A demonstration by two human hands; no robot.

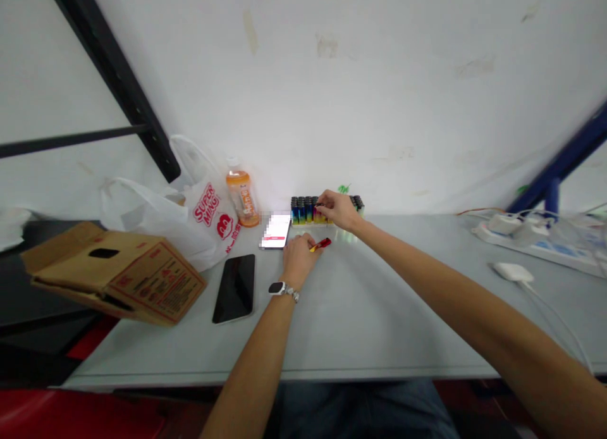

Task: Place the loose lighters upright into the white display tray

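Note:
Near the wall stands a tight block of small upright lighters (302, 211), with dark tops and bodies running from blue to yellow-green. My right hand (334, 206) reaches over the block's middle and hides part of it. Its thumb and fingers are pinched together at the lighter tops; what lies between the fingertips is too small to make out. In front of the block, my left hand (298, 254) rests low over the table, closed on a red and yellow lighter (324, 243) that points right. A lit phone (276, 230) lies just beyond that hand.
A dark phone (234, 288) lies on the grey table (379, 338). Farther left are an open cardboard box (142, 274), a white plastic bag (199, 217) and an orange drink bottle (243, 195). At right are a power strip (545, 244) and a white charger (513, 272) with its cable.

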